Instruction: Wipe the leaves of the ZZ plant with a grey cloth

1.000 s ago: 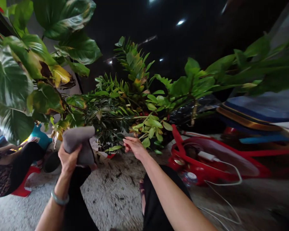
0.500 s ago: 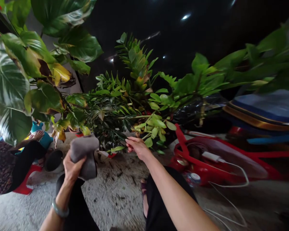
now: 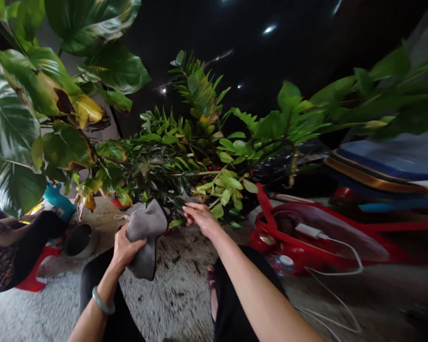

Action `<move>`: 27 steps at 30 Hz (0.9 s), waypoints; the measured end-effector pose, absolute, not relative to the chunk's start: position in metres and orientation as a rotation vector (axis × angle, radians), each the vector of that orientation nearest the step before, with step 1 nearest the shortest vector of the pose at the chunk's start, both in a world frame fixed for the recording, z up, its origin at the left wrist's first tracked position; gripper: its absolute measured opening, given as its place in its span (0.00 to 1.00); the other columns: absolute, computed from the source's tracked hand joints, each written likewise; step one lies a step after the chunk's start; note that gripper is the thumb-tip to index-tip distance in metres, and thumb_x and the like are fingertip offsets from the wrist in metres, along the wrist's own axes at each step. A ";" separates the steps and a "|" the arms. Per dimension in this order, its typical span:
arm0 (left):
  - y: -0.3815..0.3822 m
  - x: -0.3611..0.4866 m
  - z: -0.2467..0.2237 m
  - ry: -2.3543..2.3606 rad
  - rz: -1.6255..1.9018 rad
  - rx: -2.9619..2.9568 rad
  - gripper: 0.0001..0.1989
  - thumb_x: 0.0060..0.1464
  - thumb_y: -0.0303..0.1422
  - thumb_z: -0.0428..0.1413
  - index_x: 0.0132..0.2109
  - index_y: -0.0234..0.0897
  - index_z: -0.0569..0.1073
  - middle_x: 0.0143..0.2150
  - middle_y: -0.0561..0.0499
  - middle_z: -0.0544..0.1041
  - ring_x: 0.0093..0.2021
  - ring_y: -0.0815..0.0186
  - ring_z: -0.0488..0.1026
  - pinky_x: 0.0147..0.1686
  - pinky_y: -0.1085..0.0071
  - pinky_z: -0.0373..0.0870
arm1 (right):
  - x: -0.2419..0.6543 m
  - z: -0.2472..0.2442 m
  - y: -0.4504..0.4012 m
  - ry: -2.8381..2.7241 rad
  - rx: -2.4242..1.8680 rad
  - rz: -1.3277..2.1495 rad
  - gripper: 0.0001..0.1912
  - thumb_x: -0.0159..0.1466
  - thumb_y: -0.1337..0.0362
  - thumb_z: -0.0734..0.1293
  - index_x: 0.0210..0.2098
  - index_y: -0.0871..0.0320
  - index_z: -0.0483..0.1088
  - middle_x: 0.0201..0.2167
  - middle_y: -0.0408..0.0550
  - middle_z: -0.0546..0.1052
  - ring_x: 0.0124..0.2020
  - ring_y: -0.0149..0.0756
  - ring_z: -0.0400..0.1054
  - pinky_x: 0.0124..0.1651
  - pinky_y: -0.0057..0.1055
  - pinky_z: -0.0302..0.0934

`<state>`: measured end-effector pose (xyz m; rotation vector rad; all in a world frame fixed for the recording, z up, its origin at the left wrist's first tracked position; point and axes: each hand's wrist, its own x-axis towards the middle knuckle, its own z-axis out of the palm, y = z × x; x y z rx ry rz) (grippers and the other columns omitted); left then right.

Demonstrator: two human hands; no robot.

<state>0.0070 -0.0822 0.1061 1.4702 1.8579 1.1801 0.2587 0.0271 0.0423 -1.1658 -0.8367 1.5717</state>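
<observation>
A grey cloth (image 3: 148,240) is gripped in my left hand (image 3: 125,247), its folds hanging beyond my fingers. My right hand (image 3: 201,218) is closed in a pinch at the dark leaves (image 3: 171,202) low on the plant; what lies between the fingertips is too small to make out. The cloth is just left of those leaves. Lighter green leaves (image 3: 230,183) rise beside my right hand.
Large-leaved plant (image 3: 67,142) at left. Behind a dark grey pot (image 3: 80,240), a person sits on a red stool (image 3: 39,273) near a teal toy (image 3: 59,202). At right are a red basket (image 3: 267,213), a white adapter (image 3: 308,231) with cable, and a bottle (image 3: 283,264).
My left hand has moved right with the cloth, closer to the dark leaves. My right hand has barely shifted. The seated person's arm has moved away from the teal toy.
</observation>
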 end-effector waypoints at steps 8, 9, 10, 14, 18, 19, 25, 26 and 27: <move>-0.048 0.010 0.178 1.968 1.809 1.359 0.22 0.36 0.45 0.70 0.38 0.37 0.78 0.31 0.52 0.78 0.33 0.62 0.76 0.33 0.69 0.74 | 0.251 0.047 0.028 -0.812 -1.132 1.556 0.07 0.54 0.66 0.75 0.28 0.59 0.74 0.13 0.37 0.71 0.11 0.25 0.59 0.14 0.23 0.60; -0.043 0.016 0.175 1.942 1.757 1.398 0.23 0.36 0.44 0.69 0.39 0.36 0.79 0.32 0.52 0.79 0.33 0.61 0.76 0.34 0.68 0.74 | 0.251 0.047 0.027 -0.812 -1.128 1.559 0.07 0.54 0.66 0.75 0.28 0.59 0.74 0.13 0.37 0.71 0.11 0.25 0.59 0.14 0.23 0.60; -0.040 0.022 0.168 1.919 1.663 1.443 0.23 0.36 0.43 0.69 0.39 0.36 0.79 0.32 0.51 0.79 0.33 0.61 0.76 0.34 0.67 0.74 | 0.250 0.047 0.027 -0.809 -1.130 1.560 0.06 0.54 0.66 0.75 0.28 0.59 0.73 0.13 0.37 0.71 0.10 0.25 0.59 0.14 0.23 0.60; -0.057 0.037 0.125 1.926 1.201 1.561 0.17 0.33 0.37 0.68 0.34 0.36 0.79 0.27 0.50 0.79 0.32 0.55 0.77 0.35 0.62 0.74 | 0.255 0.045 0.026 -0.804 -1.176 1.542 0.06 0.53 0.67 0.74 0.29 0.59 0.74 0.13 0.36 0.71 0.10 0.25 0.59 0.13 0.22 0.57; -0.080 0.035 0.124 1.831 1.297 1.475 0.21 0.33 0.40 0.69 0.37 0.37 0.80 0.30 0.50 0.80 0.34 0.53 0.78 0.35 0.61 0.75 | 0.261 0.040 0.026 -0.878 -1.106 1.540 0.07 0.52 0.64 0.75 0.26 0.58 0.73 0.14 0.37 0.71 0.11 0.25 0.59 0.14 0.22 0.58; -0.080 0.034 0.134 1.805 1.379 1.455 0.23 0.33 0.41 0.70 0.39 0.37 0.80 0.31 0.49 0.80 0.33 0.54 0.78 0.35 0.62 0.75 | 0.262 0.039 0.026 -0.892 -1.093 1.532 0.08 0.52 0.63 0.75 0.25 0.58 0.73 0.14 0.37 0.71 0.11 0.24 0.59 0.15 0.22 0.58; -0.017 0.059 0.200 1.677 1.728 1.613 0.24 0.37 0.43 0.70 0.41 0.36 0.78 0.35 0.50 0.79 0.35 0.60 0.76 0.35 0.67 0.75 | 0.254 0.041 0.027 -0.899 -1.110 1.520 0.08 0.51 0.62 0.74 0.23 0.58 0.72 0.14 0.37 0.71 0.11 0.24 0.59 0.15 0.23 0.58; -0.005 0.064 0.201 1.618 1.703 1.666 0.22 0.39 0.41 0.70 0.41 0.36 0.78 0.34 0.50 0.79 0.35 0.60 0.76 0.35 0.68 0.74 | 0.252 0.042 0.026 -0.888 -1.114 1.529 0.08 0.51 0.62 0.74 0.24 0.58 0.72 0.14 0.37 0.71 0.11 0.25 0.59 0.15 0.23 0.58; 0.003 0.068 0.198 1.572 1.632 1.720 0.20 0.39 0.39 0.69 0.40 0.36 0.79 0.34 0.51 0.79 0.35 0.61 0.75 0.36 0.68 0.74 | 0.251 0.042 0.026 -0.875 -1.122 1.536 0.07 0.51 0.62 0.74 0.24 0.58 0.73 0.14 0.37 0.71 0.11 0.25 0.59 0.15 0.23 0.58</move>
